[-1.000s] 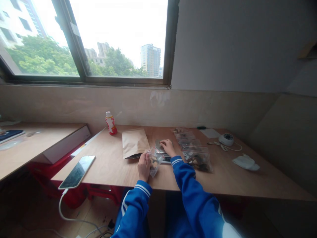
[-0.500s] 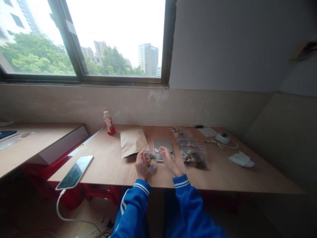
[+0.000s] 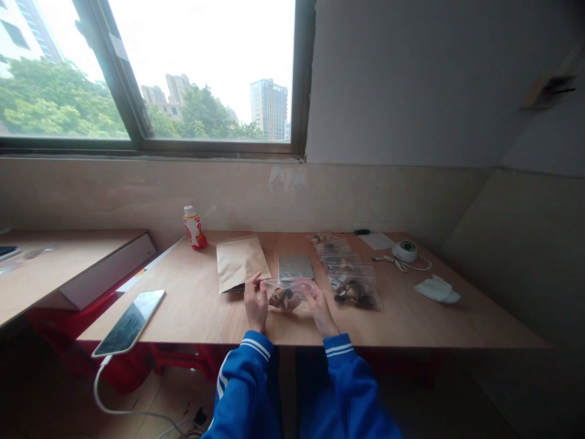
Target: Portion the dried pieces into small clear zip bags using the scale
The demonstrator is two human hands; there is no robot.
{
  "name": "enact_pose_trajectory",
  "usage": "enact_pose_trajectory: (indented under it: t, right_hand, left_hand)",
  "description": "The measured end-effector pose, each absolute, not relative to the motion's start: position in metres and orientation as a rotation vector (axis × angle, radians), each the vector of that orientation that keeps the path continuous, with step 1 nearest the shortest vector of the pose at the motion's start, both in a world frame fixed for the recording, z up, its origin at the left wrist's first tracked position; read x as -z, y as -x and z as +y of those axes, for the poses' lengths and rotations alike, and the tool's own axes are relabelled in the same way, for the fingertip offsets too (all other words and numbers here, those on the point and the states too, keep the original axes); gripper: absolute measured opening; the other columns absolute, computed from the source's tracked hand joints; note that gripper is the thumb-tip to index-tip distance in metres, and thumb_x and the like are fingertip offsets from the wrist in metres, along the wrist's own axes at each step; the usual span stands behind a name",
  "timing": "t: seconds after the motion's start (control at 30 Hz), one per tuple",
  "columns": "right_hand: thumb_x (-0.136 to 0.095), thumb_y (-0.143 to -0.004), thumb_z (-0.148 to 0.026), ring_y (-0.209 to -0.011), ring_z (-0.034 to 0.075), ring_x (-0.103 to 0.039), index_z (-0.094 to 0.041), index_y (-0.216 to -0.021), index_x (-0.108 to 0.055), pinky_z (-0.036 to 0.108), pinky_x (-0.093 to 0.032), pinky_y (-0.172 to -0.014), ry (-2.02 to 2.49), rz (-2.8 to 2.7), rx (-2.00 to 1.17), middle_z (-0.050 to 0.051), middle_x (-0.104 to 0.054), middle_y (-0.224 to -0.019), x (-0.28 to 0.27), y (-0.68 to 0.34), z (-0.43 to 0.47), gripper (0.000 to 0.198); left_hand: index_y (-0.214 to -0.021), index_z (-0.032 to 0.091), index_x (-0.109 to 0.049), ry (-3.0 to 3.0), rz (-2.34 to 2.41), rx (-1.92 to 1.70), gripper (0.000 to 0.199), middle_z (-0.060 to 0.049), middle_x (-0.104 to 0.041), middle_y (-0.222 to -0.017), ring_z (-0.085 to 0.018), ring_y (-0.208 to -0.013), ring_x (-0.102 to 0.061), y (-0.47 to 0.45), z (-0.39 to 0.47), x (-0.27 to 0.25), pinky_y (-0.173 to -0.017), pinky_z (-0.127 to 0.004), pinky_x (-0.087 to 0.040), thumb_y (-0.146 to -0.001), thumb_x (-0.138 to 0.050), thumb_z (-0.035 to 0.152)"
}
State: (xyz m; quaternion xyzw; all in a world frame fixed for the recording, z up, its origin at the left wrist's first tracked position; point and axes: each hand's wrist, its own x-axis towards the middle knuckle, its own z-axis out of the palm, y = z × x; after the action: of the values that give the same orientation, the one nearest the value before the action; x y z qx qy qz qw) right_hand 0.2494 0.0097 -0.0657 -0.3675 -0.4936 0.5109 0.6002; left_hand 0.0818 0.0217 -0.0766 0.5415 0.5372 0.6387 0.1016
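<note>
Between my hands a clear zip-lock bag (image 3: 286, 297) with brown dried pieces inside is held over the table's near side. My left hand (image 3: 256, 303) pinches the bag's left top corner. On the other side, my right hand (image 3: 319, 308) grips its right top corner, and the mouth bows apart in a loop between them. A small flat scale (image 3: 296, 267) lies just behind the bag. To the left rests a brown kraft paper pouch (image 3: 242, 262), its dark opening toward me. Several filled clear bags (image 3: 356, 291) lie in a row on the right.
A white phone (image 3: 130, 322) on a charging cable lies at the table's left edge. Behind it stands a red and white bottle (image 3: 195, 228). On the right are a white dome camera (image 3: 404, 250) with cables, a paper sheet (image 3: 376, 241) and a crumpled white tissue (image 3: 437, 289).
My right hand has gone from beside the bag to holding its right top corner. The bag is now stretched wide between both hands. The view has shifted slightly right.
</note>
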Motion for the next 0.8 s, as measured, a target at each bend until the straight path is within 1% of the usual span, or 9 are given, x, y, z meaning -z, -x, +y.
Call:
enact_pose_trajectory:
  t: [0.1,0.17,0.27,0.33,0.43,0.57,0.67,0.73,0.8]
  right_hand:
    - [-0.058,-0.078,-0.060,-0.087,0.026,-0.069,-0.019,-0.106,-0.062,0.038,-0.055,-0.075,0.903,-1.059,-1.183,0.012,-0.072,-0.098,0.074,-0.262,0.008,0.050]
    - [-0.056,-0.077,-0.064,-0.083,0.025,-0.069,-0.019,-0.105,-0.062,0.035,-0.055,-0.069,0.941,-1.018,-1.164,0.011,-0.073,-0.094,0.081,-0.267,0.008,0.053]
    - [-0.050,-0.080,-0.066,-0.074,0.021,-0.067,-0.019,-0.101,-0.064,0.030,-0.052,-0.062,1.010,-1.006,-1.058,0.008,-0.072,-0.081,0.090,-0.267,0.010,0.054]
    - [-0.049,-0.079,-0.067,-0.063,0.019,-0.063,-0.017,-0.093,-0.067,0.027,-0.049,-0.056,1.074,-1.006,-0.971,0.006,-0.068,-0.070,0.093,-0.266,0.011,0.055]
    - [-0.050,-0.077,-0.069,-0.048,0.014,-0.053,-0.015,-0.087,-0.068,0.023,-0.041,-0.044,1.111,-0.996,-0.941,0.000,-0.058,-0.056,0.092,-0.263,0.010,0.057]
    - [-0.049,-0.078,-0.068,-0.034,0.010,-0.042,-0.014,-0.100,-0.066,0.020,-0.030,-0.035,1.086,-1.020,-1.035,-0.007,-0.043,-0.041,0.085,-0.262,0.005,0.061]
    - [-0.048,-0.081,-0.065,-0.033,0.010,-0.041,-0.014,-0.108,-0.064,0.019,-0.030,-0.034,1.078,-1.040,-1.039,-0.008,-0.042,-0.038,0.080,-0.263,0.002,0.060]
    - [-0.051,-0.079,-0.064,-0.034,0.009,-0.041,-0.015,-0.105,-0.065,0.018,-0.029,-0.034,1.082,-1.004,-1.034,-0.007,-0.043,-0.041,0.079,-0.263,0.003,0.057]
    - [-0.057,-0.075,-0.062,-0.037,0.008,-0.041,-0.015,-0.099,-0.066,0.018,-0.031,-0.035,1.065,-0.952,-1.011,-0.007,-0.046,-0.045,0.081,-0.264,0.005,0.053]
  left_hand:
    - [-0.101,0.019,-0.063,-1.621,1.385,-1.613,0.035,-0.009,-0.069,-0.100,-0.021,-0.091,-0.064,-0.084,0.020,0.073,-0.078,-0.034,-0.051,-0.089,-0.045,0.046]
    - [-0.097,0.019,-0.064,-1.624,1.275,-1.458,0.033,-0.006,-0.069,-0.090,-0.018,-0.077,-0.066,-0.086,0.018,0.072,-0.067,-0.029,-0.052,-0.087,-0.049,0.047]
    - [-0.096,0.019,-0.061,-1.534,1.227,-1.392,0.033,-0.001,-0.065,-0.073,-0.014,-0.058,-0.061,-0.086,0.015,0.074,-0.049,-0.022,-0.046,-0.085,-0.051,0.048]
    - [-0.091,0.018,-0.060,-1.454,1.240,-1.426,0.033,0.002,-0.059,-0.064,-0.011,-0.049,-0.054,-0.085,0.013,0.076,-0.044,-0.020,-0.041,-0.084,-0.051,0.050]
    - [-0.084,0.018,-0.059,-1.359,1.279,-1.499,0.033,0.005,-0.049,-0.057,-0.009,-0.047,-0.047,-0.084,0.014,0.078,-0.043,-0.018,-0.039,-0.083,-0.053,0.051]
    - [-0.083,0.018,-0.058,-1.302,1.267,-1.517,0.034,0.006,-0.045,-0.058,-0.009,-0.050,-0.047,-0.084,0.017,0.077,-0.046,-0.019,-0.042,-0.081,-0.055,0.052]
    - [-0.085,0.018,-0.060,-1.274,1.228,-1.509,0.035,0.006,-0.045,-0.057,-0.009,-0.048,-0.045,-0.085,0.017,0.076,-0.044,-0.018,-0.041,-0.079,-0.058,0.053]
    - [-0.088,0.017,-0.062,-1.270,1.214,-1.502,0.037,0.006,-0.045,-0.054,-0.008,-0.045,-0.044,-0.084,0.017,0.075,-0.041,-0.018,-0.038,-0.078,-0.058,0.053]
    - [-0.091,0.017,-0.064,-1.299,1.201,-1.481,0.038,0.004,-0.052,-0.058,-0.009,-0.046,-0.047,-0.083,0.017,0.073,-0.040,-0.018,-0.037,-0.078,-0.059,0.052]
